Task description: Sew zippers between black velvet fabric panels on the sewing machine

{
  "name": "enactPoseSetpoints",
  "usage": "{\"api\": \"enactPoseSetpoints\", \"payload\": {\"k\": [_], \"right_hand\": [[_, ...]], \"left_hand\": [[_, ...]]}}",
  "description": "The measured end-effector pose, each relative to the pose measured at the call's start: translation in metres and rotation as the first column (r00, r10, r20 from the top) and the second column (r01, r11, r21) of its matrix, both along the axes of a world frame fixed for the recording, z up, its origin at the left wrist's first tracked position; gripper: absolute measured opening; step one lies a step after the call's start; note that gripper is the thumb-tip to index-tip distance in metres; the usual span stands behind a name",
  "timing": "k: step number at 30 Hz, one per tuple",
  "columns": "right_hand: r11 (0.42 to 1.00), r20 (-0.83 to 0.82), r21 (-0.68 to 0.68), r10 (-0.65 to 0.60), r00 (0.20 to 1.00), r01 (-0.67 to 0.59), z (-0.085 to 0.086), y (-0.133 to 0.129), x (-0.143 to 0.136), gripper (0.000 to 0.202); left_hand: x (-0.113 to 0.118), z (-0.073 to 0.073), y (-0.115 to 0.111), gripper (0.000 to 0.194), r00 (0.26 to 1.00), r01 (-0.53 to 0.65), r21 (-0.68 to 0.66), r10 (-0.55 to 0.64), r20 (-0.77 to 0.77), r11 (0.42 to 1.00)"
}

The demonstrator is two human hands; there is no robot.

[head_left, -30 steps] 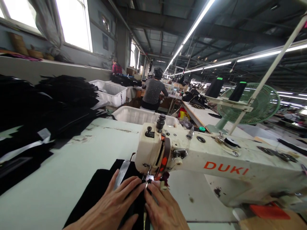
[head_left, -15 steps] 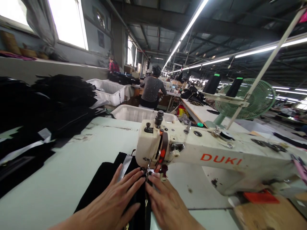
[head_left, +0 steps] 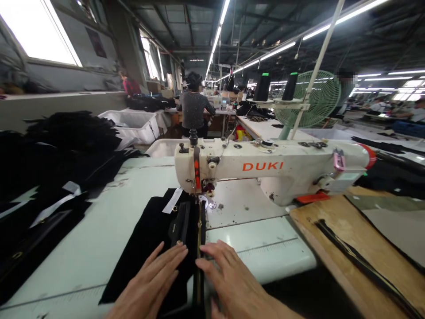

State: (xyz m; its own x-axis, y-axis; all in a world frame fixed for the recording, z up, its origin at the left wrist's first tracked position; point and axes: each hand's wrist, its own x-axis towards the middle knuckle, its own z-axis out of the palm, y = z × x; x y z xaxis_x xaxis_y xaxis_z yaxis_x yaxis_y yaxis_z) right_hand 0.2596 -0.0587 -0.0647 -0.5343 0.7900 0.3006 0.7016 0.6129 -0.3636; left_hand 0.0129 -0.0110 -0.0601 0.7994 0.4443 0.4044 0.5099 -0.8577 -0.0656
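Black fabric (head_left: 142, 248) lies on the pale table under the head of a white sewing machine (head_left: 229, 164) marked DUKI. A white label (head_left: 172, 200) and a dark tab with small metal pieces show on it. Along its right edge runs a black zipper (head_left: 199, 226) with gold teeth, leading up to the needle area. My left hand (head_left: 152, 283) rests on the fabric, fingers stretched out. My right hand (head_left: 232, 279) has its fingers slightly bent and apart, their tips touching the zipper's right side. Part of its thumb is hidden.
Stacked black pieces (head_left: 66, 137) fill the left side. A wooden board (head_left: 318, 230) at right carries another zipper (head_left: 355, 257). Behind the machine are white bins (head_left: 133, 126), thread cones (head_left: 262, 88), a green fan (head_left: 312, 99) and a seated person (head_left: 195, 110).
Both hands have drawn back from the needle area toward me along the fabric, uncovering the tab and more zipper. My view has turned to the right, showing the board and its zipper.
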Motion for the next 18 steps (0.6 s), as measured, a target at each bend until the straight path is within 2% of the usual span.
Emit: {"api": "enactPoseSetpoints", "payload": {"k": [3, 5, 6, 8, 10, 12, 13, 15, 18], "right_hand": [[0.990, 0.077, 0.143, -0.007, 0.997, -0.004, -0.010, -0.005, -0.007, 0.062], [0.971, 0.054, 0.238, -0.052, 0.997, 0.038, -0.016, -0.004, -0.014, 0.057], [0.963, 0.024, 0.264, -0.069, 0.997, 0.060, -0.018, -0.003, -0.018, 0.052], [0.969, -0.065, 0.232, -0.073, 0.995, 0.086, -0.016, -0.001, -0.022, 0.039], [0.987, -0.223, 0.109, -0.092, 0.971, 0.119, -0.008, 0.002, -0.022, 0.025], [0.987, -0.382, -0.016, -0.156, 0.911, 0.163, 0.007, 0.009, -0.013, 0.017], [0.981, -0.429, -0.064, -0.192, 0.883, 0.183, 0.015, 0.015, -0.005, 0.020], [0.969, -0.454, -0.111, -0.246, 0.856, 0.220, 0.031, 0.031, 0.017, 0.041], [0.963, -0.447, -0.137, -0.269, 0.853, 0.232, 0.054, 0.065, 0.056, 0.064]], "left_hand": [[0.000, 0.002, -0.008, 0.080, 0.999, -0.051, 0.049, 0.051, -0.003, 0.998], [0.001, -0.005, -0.012, 0.082, 0.999, -0.054, 0.009, 0.054, 0.000, 0.999], [0.002, -0.007, -0.012, 0.074, 0.998, -0.055, -0.051, 0.056, 0.023, 0.997], [0.001, -0.005, -0.009, 0.055, 0.987, -0.065, -0.293, 0.105, 0.123, 0.954], [0.000, 0.009, -0.001, 0.038, 0.950, -0.078, -0.534, 0.226, 0.218, 0.842], [0.000, 0.033, 0.008, 0.037, 0.905, -0.104, -0.672, 0.350, 0.242, 0.733], [0.001, 0.046, 0.013, 0.042, 0.888, -0.118, -0.703, 0.392, 0.241, 0.701], [0.002, 0.070, 0.021, 0.051, 0.852, -0.127, -0.758, 0.461, 0.247, 0.640], [0.005, 0.092, 0.030, 0.060, 0.806, -0.129, -0.800, 0.532, 0.260, 0.586]]}}
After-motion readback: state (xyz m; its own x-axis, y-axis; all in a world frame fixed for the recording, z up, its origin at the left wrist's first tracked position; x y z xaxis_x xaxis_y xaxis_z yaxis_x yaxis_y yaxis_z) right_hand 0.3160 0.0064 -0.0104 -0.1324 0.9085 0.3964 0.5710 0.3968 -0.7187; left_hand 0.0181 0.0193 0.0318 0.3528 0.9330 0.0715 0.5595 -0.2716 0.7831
